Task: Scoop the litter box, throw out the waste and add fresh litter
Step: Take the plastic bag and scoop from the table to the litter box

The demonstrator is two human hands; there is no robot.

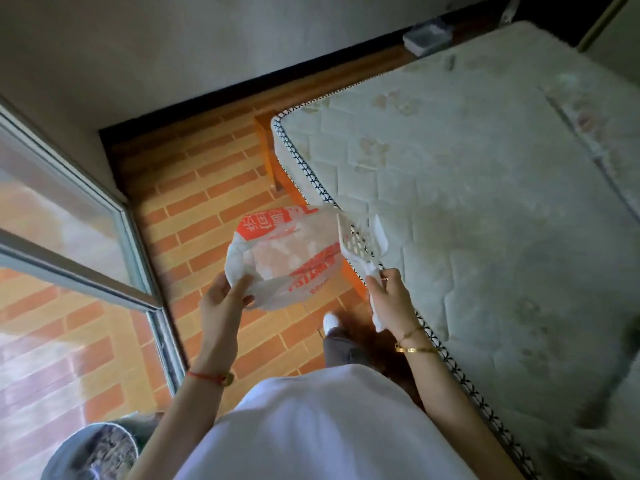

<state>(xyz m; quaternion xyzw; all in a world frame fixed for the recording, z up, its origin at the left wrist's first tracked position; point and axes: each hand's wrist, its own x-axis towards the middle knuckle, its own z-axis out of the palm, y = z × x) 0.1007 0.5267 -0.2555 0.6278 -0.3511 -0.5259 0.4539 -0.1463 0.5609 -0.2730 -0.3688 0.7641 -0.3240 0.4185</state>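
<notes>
The floor (207,188) is laid in orange brick-pattern tiles and runs along a grey wall (173,46); on the left stands a glass door (69,216) in a pale metal frame, and on the right a bare quilted mattress (485,202) lies on an orange wooden bed frame (268,147); a small grey box (427,36) sits by the wall beyond the mattress; at the lower left a round grey container (65,455) holds dark granular matter, too blurred to name; the person stands between door and bed, one white shoe (330,322) showing; the left hand (221,303) pinches the rim of a plastic bag (287,261), thin and translucent white with red print, its mouth held open in the air above the floor; its contents cannot be made out; the right hand (391,299) grips the handle of a white slotted scoop (356,244), raised beside the bag at the mattress edge, its perforated blade pointing away from the body.
</notes>
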